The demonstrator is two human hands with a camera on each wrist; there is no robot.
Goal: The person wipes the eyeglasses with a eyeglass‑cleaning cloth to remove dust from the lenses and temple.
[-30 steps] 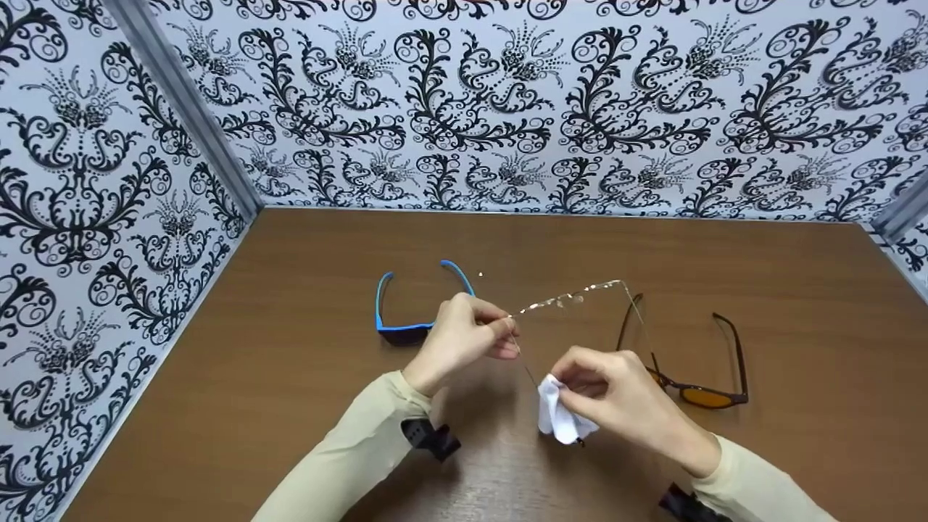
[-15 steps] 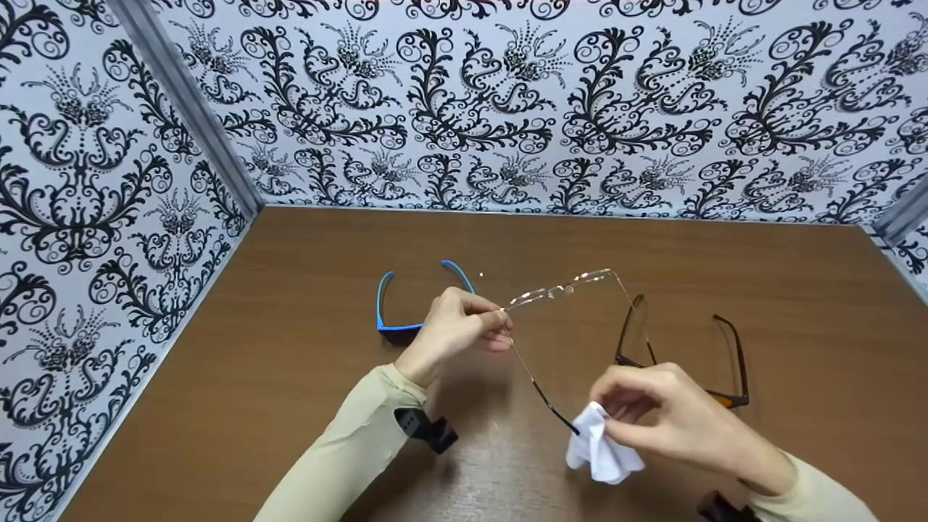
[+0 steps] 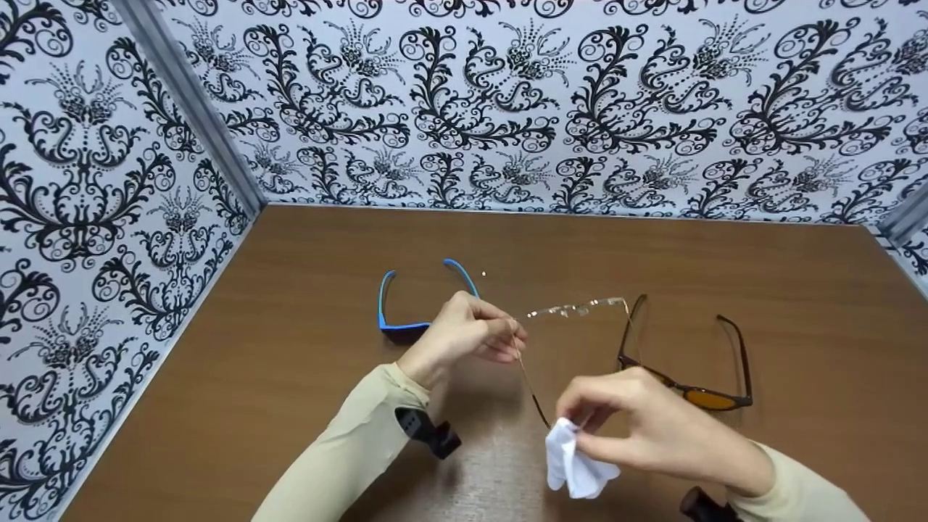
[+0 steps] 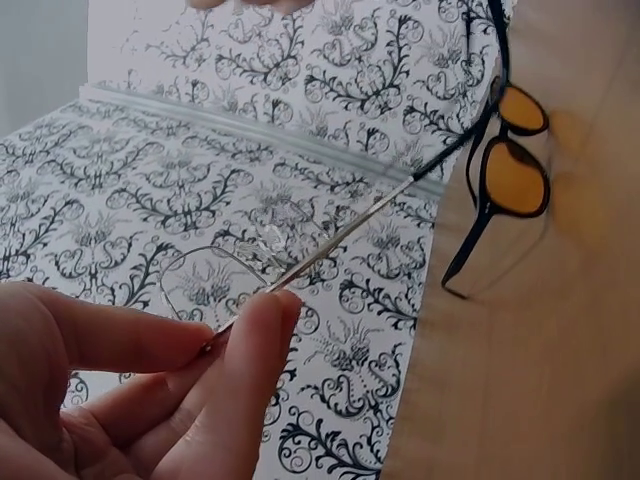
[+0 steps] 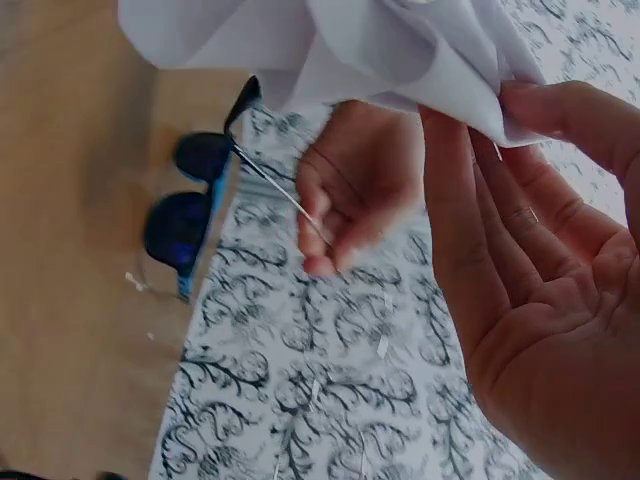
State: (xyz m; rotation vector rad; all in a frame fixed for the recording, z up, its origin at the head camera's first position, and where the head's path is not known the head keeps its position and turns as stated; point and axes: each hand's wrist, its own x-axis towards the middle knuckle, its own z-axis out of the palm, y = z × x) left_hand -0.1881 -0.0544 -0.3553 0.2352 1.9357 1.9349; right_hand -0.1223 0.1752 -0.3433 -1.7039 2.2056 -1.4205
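My left hand (image 3: 471, 335) pinches a pair of thin metal-framed eyeglasses (image 4: 345, 232) near one hinge, between thumb and fingers. Their clear lenses point away to the right in the head view, and one dark-tipped temple (image 3: 541, 411) slants down toward my right hand (image 3: 645, 428). That hand pinches a white cloth (image 3: 580, 467) between thumb and fingertips, and the cloth's folds hang below. The temple's end meets the cloth's upper edge and its very tip is hidden there. In the right wrist view, the bunched cloth (image 5: 380, 50) fills the top.
Blue-framed sunglasses (image 3: 406, 328) with dark lenses lie on the brown table (image 3: 326, 428), partly behind my left hand. Dark-framed glasses with orange lenses (image 3: 710, 399) lie to the right, partly behind my right hand. Patterned panels (image 3: 507, 109) stand at the back and left.
My right hand first drew the cloth down and right to the temple's tip, then came back left. The eyeglasses' front rose slightly, then dipped, as my left hand shifted a little.
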